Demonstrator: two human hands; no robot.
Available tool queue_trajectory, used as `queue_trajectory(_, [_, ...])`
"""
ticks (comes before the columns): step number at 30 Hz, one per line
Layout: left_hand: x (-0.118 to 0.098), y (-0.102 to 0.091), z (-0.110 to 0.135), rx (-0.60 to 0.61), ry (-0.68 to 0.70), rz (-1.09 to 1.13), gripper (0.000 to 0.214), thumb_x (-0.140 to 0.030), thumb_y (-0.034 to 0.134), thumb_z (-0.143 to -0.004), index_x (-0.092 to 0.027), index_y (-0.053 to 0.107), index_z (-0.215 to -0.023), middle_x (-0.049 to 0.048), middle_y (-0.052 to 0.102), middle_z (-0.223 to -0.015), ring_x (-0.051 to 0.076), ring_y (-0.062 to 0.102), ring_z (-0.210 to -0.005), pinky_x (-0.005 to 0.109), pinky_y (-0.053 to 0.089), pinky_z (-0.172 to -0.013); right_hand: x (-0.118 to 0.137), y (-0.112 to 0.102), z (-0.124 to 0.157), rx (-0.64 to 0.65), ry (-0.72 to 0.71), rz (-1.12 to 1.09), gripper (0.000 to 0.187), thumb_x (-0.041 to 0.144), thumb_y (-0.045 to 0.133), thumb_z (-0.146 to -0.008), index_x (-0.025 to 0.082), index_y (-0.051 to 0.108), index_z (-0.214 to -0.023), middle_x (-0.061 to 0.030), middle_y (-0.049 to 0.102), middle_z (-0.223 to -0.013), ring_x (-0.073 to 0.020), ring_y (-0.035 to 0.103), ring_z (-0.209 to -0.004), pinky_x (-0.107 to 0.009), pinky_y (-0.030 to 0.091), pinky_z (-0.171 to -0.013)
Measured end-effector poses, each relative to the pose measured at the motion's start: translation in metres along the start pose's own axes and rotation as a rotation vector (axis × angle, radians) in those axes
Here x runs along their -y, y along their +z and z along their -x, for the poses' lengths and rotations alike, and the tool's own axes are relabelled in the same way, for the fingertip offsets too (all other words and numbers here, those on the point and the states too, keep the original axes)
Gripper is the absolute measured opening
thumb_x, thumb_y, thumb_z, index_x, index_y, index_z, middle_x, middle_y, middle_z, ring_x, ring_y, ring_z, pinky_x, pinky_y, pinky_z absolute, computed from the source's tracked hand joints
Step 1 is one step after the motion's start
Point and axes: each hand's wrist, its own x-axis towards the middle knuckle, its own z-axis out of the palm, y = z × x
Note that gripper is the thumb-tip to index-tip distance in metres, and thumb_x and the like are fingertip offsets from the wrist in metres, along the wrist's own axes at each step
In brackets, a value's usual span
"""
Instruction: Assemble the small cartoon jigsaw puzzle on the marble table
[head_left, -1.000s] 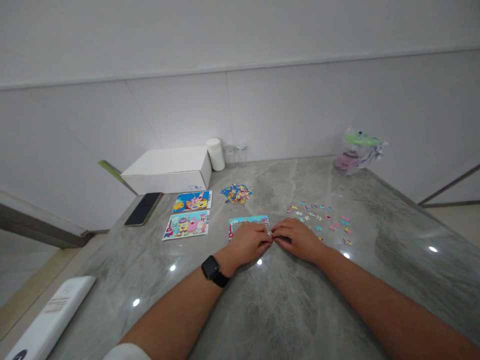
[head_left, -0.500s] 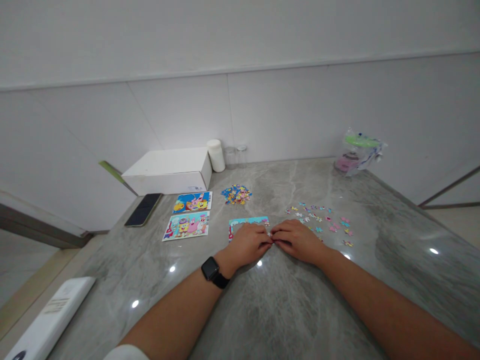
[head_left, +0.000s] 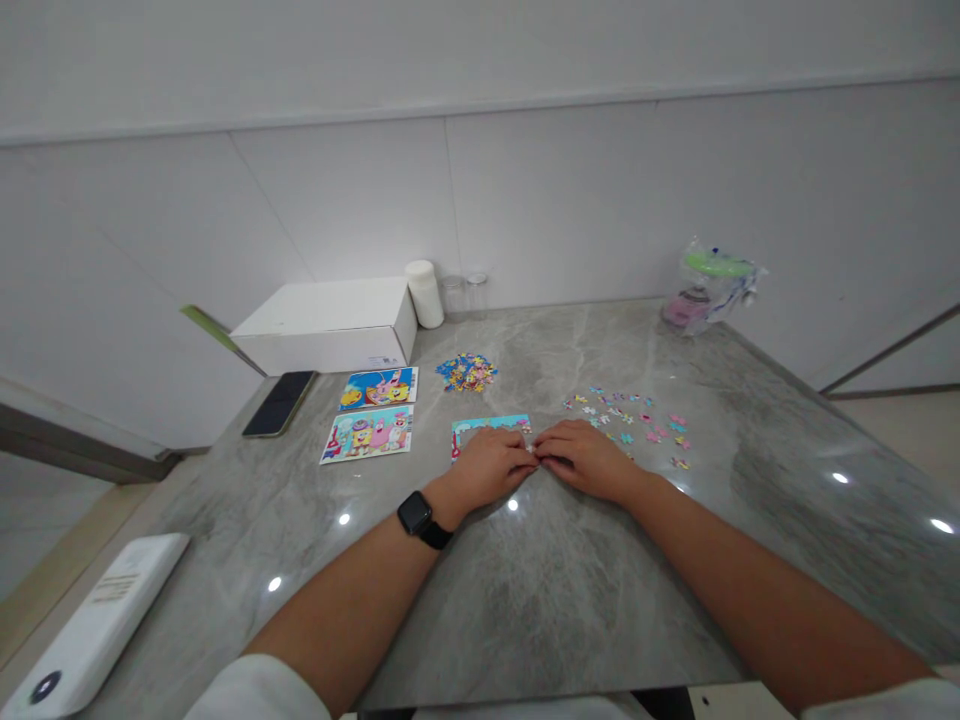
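My left hand (head_left: 491, 466) is closed, its fingertips pinched together at the right side of a partly joined jigsaw puzzle (head_left: 480, 424). Meeting it from the other side, my right hand (head_left: 583, 457) is also closed in a pinch. Between the two sets of fingertips shows a tiny pale bit that looks like a jigsaw piece, mostly hidden by the fingers. The puzzle shows a light-blue top strip and a red patch at its left; my left hand covers its lower part. Loose jigsaw pieces (head_left: 655, 433) lie scattered beyond and right of my right hand.
A heap of mixed pieces (head_left: 466, 372) lies behind the puzzle. Two picture cards (head_left: 369, 434) and a phone (head_left: 279, 404) are at left. Along the wall stand a white box (head_left: 322, 325), a white bottle (head_left: 425, 295), clear glasses (head_left: 476, 292) and a bagged item (head_left: 709, 290).
The view has shifted, so the table's near edge now shows and everything sits slightly higher. Both hands stay pinched together at the puzzle's right side, with little visible movement.
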Motion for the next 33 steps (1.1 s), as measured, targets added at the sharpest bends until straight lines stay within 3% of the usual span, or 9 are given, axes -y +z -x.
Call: queue_trajectory(33, [0.0011,0.0014,-0.0024,0.025,-0.019,0.002,0.021,-0.033,0.063,-0.102,-0.027,0.083,-0.105,0.0056,0.074,-0.101,0.020,0.067,-0.093,0.033,0.047,-0.083,-0.0043,0.0029,0.0009,-0.039,-0.021,-0.087,0.022,0.021,0.063,-0.097,0.025,0.078,-0.113,-0.0081,0.078,-0.114,-0.0250,0.070,-0.108,-0.044,0.052,-0.099])
